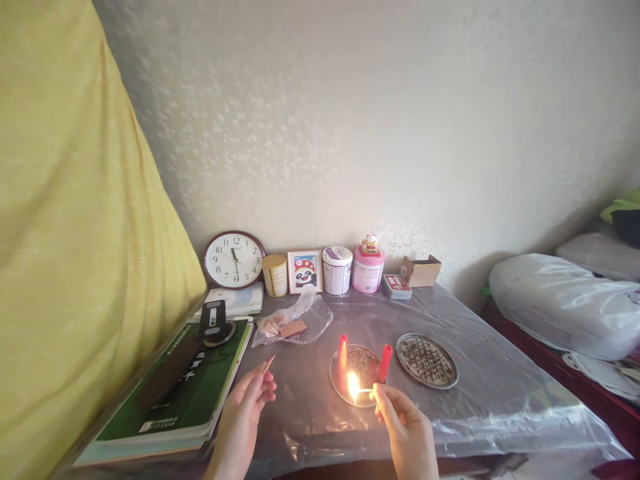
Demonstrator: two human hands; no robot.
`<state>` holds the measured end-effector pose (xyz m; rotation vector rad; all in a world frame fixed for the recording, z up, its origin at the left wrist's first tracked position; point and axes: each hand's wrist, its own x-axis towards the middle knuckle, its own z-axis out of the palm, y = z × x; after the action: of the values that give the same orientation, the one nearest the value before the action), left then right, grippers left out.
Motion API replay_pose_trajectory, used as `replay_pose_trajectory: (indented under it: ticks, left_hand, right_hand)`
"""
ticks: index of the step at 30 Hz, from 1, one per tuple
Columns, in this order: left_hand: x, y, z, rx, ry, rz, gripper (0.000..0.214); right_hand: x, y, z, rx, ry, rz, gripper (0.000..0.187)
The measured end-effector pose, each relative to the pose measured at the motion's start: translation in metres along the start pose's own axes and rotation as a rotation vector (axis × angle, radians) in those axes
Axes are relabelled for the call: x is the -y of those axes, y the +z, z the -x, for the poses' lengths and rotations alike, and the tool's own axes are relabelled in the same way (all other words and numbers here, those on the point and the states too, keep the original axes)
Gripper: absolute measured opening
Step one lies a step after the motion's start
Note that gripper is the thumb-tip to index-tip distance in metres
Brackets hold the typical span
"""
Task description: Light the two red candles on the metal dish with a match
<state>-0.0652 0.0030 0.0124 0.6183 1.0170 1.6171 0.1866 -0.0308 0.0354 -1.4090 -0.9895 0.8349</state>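
I see the right hand (406,421) pinching a burning match (367,391) near candles (385,364), the left hand (249,395) pinching a flat piece (269,364).

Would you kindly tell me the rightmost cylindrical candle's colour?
The rightmost cylindrical candle is red, clearest in the head view.

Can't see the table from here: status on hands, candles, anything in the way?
Right hand pinching lit match. Left hand holding small flat piece. Two red candles on round tray, no flame visible at tops. Plastic bag nearby, apart from match.
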Motion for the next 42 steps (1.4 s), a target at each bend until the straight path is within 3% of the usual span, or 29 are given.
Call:
replay_pose_trajectory:
  ticks: [10,28,36,42]
  left_hand:
    - [0.001,0.000,0.000,-0.002,0.006,0.015,0.036]
    - [-0.003,0.002,-0.002,-0.021,0.029,0.056,0.035]
    - [-0.008,0.004,-0.006,-0.055,0.022,0.089,0.039]
    - [-0.008,0.005,-0.010,-0.094,0.016,0.106,0.040]
  right_hand:
    - [-0.001,0.001,-0.001,0.013,-0.059,0.088,0.038]
    - [-0.002,0.004,-0.003,0.031,-0.060,0.015,0.040]
    - [0.040,0.014,-0.021,0.085,-0.115,-0.088,0.040]
    - [0.064,0.016,-0.031,0.028,-0.146,-0.115,0.038]
